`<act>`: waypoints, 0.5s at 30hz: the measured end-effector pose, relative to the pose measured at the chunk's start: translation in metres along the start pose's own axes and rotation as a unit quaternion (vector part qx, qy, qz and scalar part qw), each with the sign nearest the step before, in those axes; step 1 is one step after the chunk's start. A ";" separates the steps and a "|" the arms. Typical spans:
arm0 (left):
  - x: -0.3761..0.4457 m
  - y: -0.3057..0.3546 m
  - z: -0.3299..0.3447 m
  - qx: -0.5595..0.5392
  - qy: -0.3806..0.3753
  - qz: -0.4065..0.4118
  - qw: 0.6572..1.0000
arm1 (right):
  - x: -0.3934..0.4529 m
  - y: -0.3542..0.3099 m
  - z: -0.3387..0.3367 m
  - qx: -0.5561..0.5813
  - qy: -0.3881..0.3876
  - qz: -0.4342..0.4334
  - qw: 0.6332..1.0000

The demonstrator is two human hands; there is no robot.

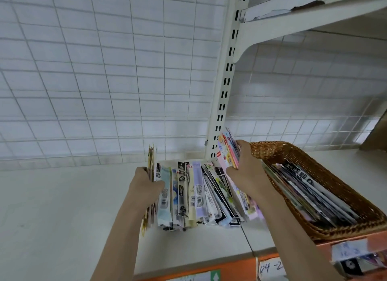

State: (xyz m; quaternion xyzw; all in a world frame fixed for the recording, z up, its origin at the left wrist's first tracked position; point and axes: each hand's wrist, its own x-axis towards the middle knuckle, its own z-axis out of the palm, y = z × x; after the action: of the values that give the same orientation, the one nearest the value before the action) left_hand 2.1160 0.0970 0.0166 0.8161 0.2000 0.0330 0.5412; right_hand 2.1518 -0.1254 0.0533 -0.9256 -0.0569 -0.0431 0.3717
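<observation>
A row of long narrow packets [196, 195], pens in printed sleeves, lies fanned out on a white shelf [62, 207]. My left hand [146, 186] grips a thin bundle of packets [151, 161] at the row's left end, standing on edge. My right hand [249, 172] grips a pink and orange bundle of packets [227, 149] at the row's right end, tilted up against a wicker basket [326, 176]. More dark packets fill that basket.
A white wire grid [104, 71] backs the shelf. A slotted upright post [224, 88] stands behind the packets and carries an upper shelf [314, 15]. An orange front strip with handwritten labels [270, 267] runs along the shelf edge.
</observation>
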 end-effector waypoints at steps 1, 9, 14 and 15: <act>-0.002 0.002 0.000 -0.006 0.009 0.000 1.000 | 0.001 -0.001 -0.002 0.005 0.000 -0.005 1.000; -0.025 0.048 0.010 0.016 0.073 0.074 0.994 | 0.012 0.000 -0.044 0.051 0.003 -0.029 0.998; -0.052 0.090 0.027 0.007 0.099 0.144 0.985 | 0.020 0.011 -0.090 0.088 0.038 -0.032 0.995; -0.056 0.097 0.032 0.003 0.097 0.154 0.983 | 0.021 0.017 -0.099 0.084 0.044 -0.026 0.995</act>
State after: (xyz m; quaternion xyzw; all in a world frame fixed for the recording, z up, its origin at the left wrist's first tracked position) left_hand 2.1016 0.0163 0.0991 0.8318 0.1238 0.1946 0.5048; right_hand 2.1708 -0.2045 0.1159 -0.8866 -0.0680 -0.0891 0.4488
